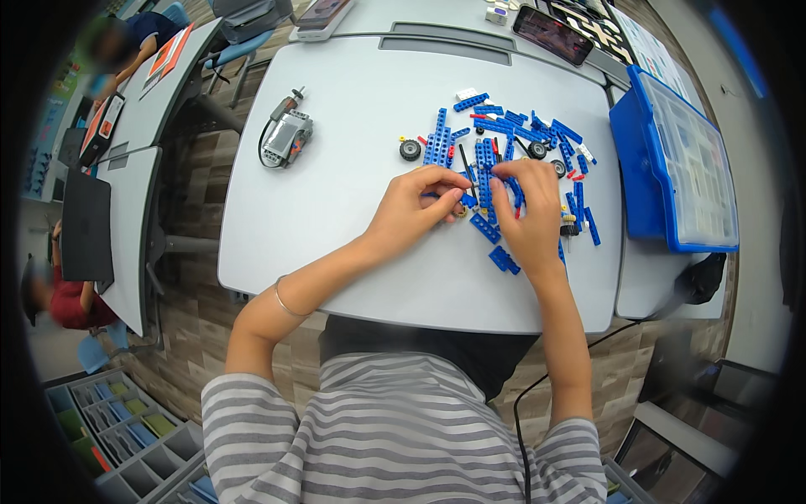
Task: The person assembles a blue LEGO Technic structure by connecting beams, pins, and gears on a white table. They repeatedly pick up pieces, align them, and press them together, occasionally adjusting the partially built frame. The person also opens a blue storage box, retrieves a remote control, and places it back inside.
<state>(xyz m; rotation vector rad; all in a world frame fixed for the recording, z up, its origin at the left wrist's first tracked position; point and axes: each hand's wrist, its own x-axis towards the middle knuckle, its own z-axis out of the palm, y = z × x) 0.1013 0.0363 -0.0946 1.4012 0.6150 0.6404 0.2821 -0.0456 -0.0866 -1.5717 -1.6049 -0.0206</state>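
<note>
My left hand (pixel 417 204) is closed in a pinch over the pile, thumb and forefinger meeting beside a thin black rod (pixel 464 160). What sits between those fingertips is too small to make out. My right hand (pixel 529 195) bends its thumb and fingers in against a long blue building beam with holes (pixel 484 160), gripping its right side. Loose blue beams, red pegs and small black wheels lie around both hands. A black-tyred wheel (pixel 410 150) lies to the left, near a wide blue plate of joined beams (pixel 438 143).
A grey motor unit with a black cable (pixel 290 139) stands at the table's left. On the right is a blue storage box with a clear lid (pixel 688 160). A phone (pixel 552 35) lies at the far edge. Other people sit at desks on the left.
</note>
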